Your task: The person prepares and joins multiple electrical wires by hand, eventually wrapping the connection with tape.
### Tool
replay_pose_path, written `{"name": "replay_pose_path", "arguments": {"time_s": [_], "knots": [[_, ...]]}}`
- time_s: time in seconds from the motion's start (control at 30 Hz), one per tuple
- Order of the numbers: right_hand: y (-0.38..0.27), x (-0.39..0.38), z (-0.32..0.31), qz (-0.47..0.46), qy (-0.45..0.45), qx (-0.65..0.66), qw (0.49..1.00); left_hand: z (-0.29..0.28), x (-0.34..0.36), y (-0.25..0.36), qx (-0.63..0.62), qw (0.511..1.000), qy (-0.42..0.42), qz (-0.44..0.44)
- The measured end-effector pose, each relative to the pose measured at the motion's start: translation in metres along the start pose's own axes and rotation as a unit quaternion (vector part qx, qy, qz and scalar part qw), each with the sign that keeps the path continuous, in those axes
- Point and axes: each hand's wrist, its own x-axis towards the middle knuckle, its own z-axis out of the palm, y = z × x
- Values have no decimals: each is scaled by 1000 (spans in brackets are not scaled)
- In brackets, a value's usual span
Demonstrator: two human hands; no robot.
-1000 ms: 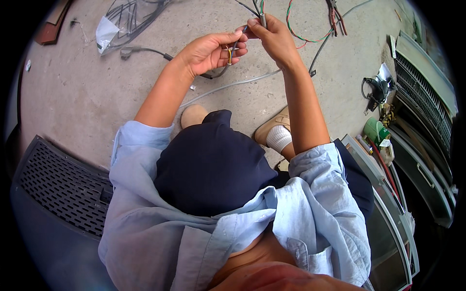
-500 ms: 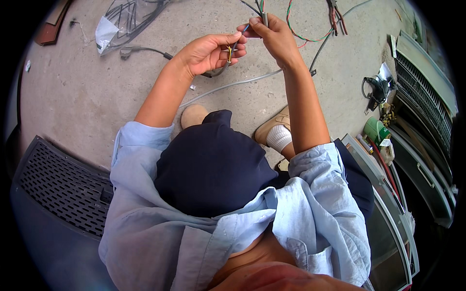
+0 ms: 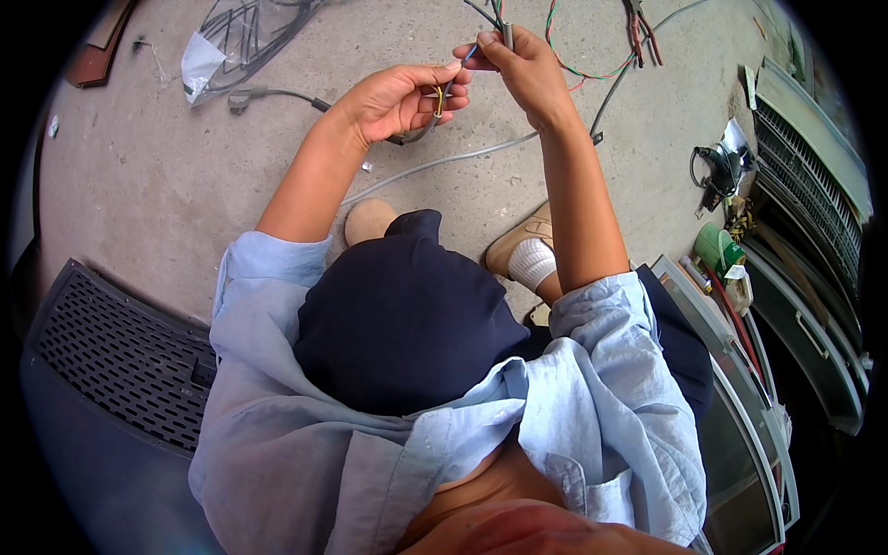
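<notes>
Blue wire point(image 3: 470, 55) is pinched, far side, by the loosely curled left hand point(image 3: 404, 104) and closed right hand point(image 3: 530, 81), apparently for steadiness.

Blue wire point(image 3: 470, 54), pale-blue shirt point(image 3: 257, 370) (white sock point(image 3: 532, 265)).
</notes>
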Motion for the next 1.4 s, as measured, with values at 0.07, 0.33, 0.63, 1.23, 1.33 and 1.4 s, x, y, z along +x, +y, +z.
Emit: {"name": "replay_pose_path", "arguments": {"time_s": [0.07,0.33,0.63,1.23,1.33,1.4], "knots": [[1,0,0,-3,1,0,1000,0,0,0,3,1000,-1,-2],[2,2,1,-42,13,1,999,0,0,1,26,1000,2,-7],[-1,14,-15,-8,-11,-1,1000,1,-16,-2,-10,1000,-6,11],[-164,-281,-187,-73,79,-500,859,9,28,-20,292,918,246,113],[-147,-305,-186,-106,54,-509,852,62,-10,-1,351,894,251,118],[-152,-308,-190,-114,38,-494,861,105,-55,29,349,910,161,158]]}}
